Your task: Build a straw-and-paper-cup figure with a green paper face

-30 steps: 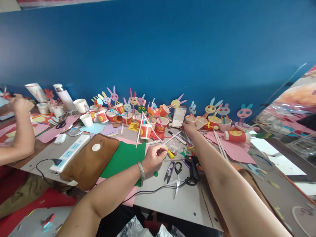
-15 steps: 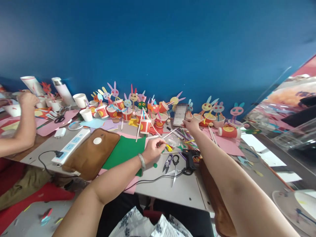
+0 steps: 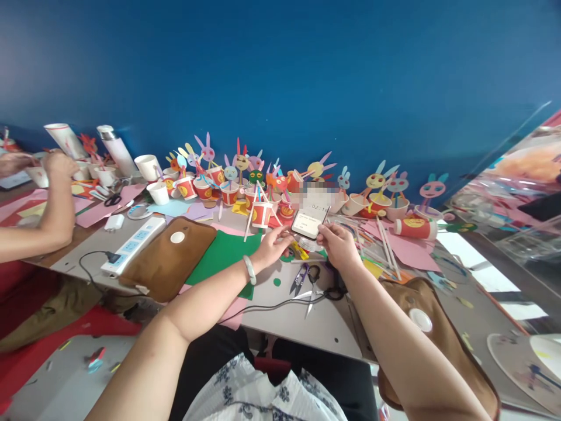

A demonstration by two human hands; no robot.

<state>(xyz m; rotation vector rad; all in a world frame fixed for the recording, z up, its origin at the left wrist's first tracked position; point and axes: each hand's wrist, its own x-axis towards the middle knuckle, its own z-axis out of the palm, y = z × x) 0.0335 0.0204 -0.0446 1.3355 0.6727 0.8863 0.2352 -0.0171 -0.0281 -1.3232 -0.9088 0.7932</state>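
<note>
Where the phone [image 3: 308, 225] is: mid-desk, screen tilted up toward you, in front of the row of paper cups [image 3: 262, 215].
Right hand [image 3: 339, 242]: thumb and fingers closed on the phone's lower right corner; pinch only the edge, so the screen is uncovered.
Left hand [image 3: 272, 245]: fingers drawn narrow near the lower left corner; whether they touch the phone or hold anything, I cannot tell. Best used as a light steadying support.
Scissors [image 3: 312, 289]: lying nearer you, points your way; mind them when lowering your wrists.
Cord [image 3: 272, 308]: crossing the desk on your side; avoid snagging it.
</note>
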